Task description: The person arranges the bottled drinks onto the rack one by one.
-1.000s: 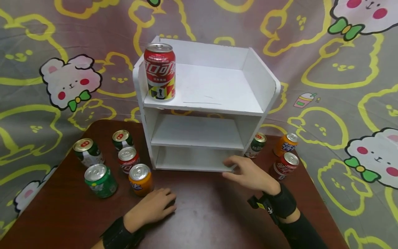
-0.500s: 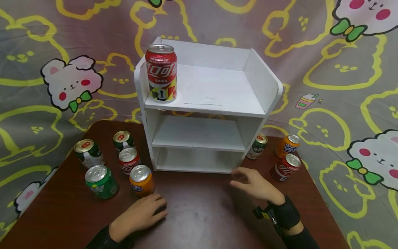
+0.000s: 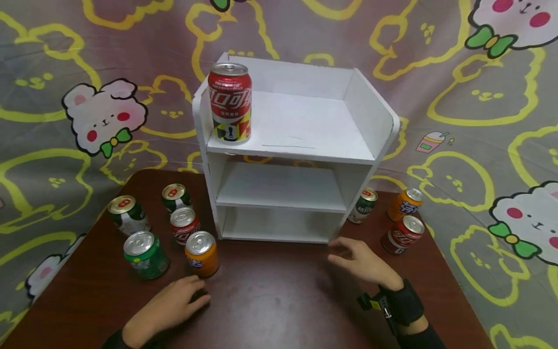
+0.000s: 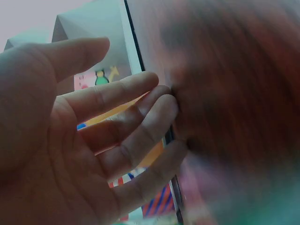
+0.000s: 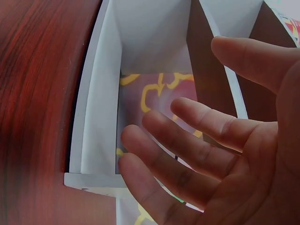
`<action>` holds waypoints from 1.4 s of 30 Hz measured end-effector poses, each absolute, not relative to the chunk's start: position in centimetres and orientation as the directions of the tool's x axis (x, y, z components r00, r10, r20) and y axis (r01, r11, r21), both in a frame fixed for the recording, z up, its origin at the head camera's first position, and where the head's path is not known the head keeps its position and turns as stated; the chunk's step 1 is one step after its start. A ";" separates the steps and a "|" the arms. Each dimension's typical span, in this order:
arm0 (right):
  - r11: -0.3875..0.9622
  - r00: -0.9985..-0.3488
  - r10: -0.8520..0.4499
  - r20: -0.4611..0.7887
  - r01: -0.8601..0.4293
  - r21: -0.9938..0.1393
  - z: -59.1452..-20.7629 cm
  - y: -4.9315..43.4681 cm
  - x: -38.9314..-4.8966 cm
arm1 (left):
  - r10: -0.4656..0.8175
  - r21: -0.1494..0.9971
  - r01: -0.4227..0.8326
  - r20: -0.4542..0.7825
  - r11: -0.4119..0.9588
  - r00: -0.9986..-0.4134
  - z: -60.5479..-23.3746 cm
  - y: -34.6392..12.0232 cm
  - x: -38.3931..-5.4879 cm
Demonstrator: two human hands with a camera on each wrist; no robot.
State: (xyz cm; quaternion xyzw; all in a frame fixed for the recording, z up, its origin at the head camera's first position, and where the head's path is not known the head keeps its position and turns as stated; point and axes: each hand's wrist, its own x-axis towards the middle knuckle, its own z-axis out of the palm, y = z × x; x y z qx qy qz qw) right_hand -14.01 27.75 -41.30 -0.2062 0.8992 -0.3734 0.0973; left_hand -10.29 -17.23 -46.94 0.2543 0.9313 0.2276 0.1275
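My left hand (image 3: pixel 167 306) is low over the table at the left, its fingers relaxed and holding nothing. Just beyond its fingertips stands an orange soda can (image 3: pixel 203 257). In the left wrist view the palm and spread fingers (image 4: pixel 140 136) show with nothing between them. My right hand (image 3: pixel 362 261) hovers by the lower right corner of a white shelf (image 3: pixel 281 223), fingers loosely bent and bare. The right wrist view shows that hand's fingers (image 5: pixel 187 157) in front of the shelf's openings. A red cola can (image 3: pixel 230 104) stands upright on the shelf's top tier, at its left end.
Left of the shelf stand a green can (image 3: pixel 146 257), a small red can (image 3: pixel 184 227) and two dark green and white cans (image 3: pixel 129 216). On the right are another green can (image 3: pixel 363 207), an orange can (image 3: pixel 405 204) and a red can (image 3: pixel 403 236). A patterned cloth (image 3: pixel 462 160) hangs behind.
My left hand has moved left and toward me, past the front of the orange can. The right hand has drawn slightly right and back from the shelf. The cans stay where they were.
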 end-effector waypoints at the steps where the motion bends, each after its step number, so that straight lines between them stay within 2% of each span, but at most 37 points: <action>1: 0.637 -0.897 -0.442 -0.022 -0.297 -0.711 -41.3 27.8 -14.0 | 0.518 0.485 0.406 -0.120 0.775 -0.847 -46.9 -17.4 -10.3; 4: 0.645 -0.899 -0.436 -0.032 -0.287 -0.709 -41.4 28.2 -13.7 | 0.469 0.478 0.354 -0.142 0.804 -0.872 -46.9 -17.9 -10.5; 9: 0.670 -0.906 -0.419 -0.058 -0.265 -0.693 -41.8 28.8 -13.2 | 0.308 0.424 0.189 -0.231 0.886 -0.923 -46.4 -18.5 -10.8; 13: 0.695 -0.911 -0.410 -0.039 -0.284 -0.660 -42.3 28.9 -12.9 | 0.218 0.364 0.137 -0.192 0.921 -0.957 -46.1 -18.8 -10.8; 16: 0.708 -0.916 -0.400 -0.030 -0.289 -0.644 -42.7 29.0 -12.6 | 0.172 0.380 0.106 -0.143 0.919 -0.975 -46.1 -18.7 -10.8; 22: 0.705 -0.928 -0.366 -0.075 -0.224 -0.673 -43.4 29.4 -12.0 | 0.077 0.521 0.016 -0.095 0.854 -0.993 -46.3 -18.0 -11.0; 28: 0.701 -0.941 -0.330 -0.069 -0.195 -0.686 -43.7 29.9 -11.7 | 0.047 0.660 0.017 -0.028 0.751 -0.999 -46.8 -17.1 -12.0; 37: 0.760 -0.955 -0.293 -0.051 -0.200 -0.619 -43.9 29.9 -11.6 | -0.016 0.750 0.038 0.064 0.661 -0.998 -46.6 -15.9 -13.2; 42: 0.789 -0.962 -0.270 -0.043 -0.195 -0.583 -44.0 30.0 -11.6 | -0.069 0.801 -0.004 0.046 0.599 -0.997 -46.5 -15.3 -13.4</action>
